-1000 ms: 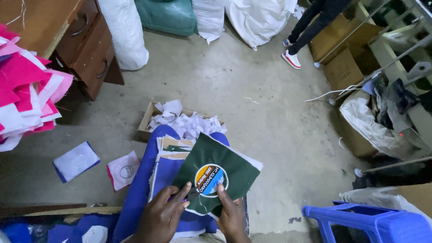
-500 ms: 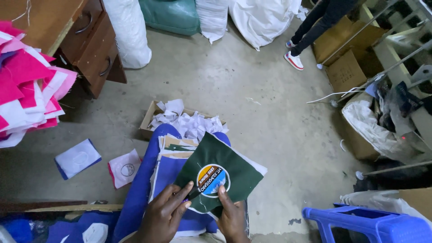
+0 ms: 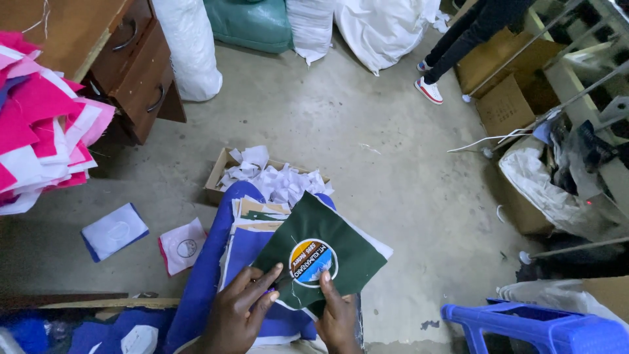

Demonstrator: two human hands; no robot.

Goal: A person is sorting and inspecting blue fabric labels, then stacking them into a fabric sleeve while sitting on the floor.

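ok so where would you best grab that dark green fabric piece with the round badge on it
Probably by its near corner, coming from below, where the left hand and right hand pinch it. The green fabric piece is thin and limp, fanned out diamond-wise over the lap stack, so an edge pinch clear of the round badge seems best.

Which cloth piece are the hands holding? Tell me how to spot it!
Find the grey concrete floor, then the cardboard box of white scraps near the middle. Just below it, the left hand and right hand pinch a dark green cloth square, the only one with a round colourful badge.
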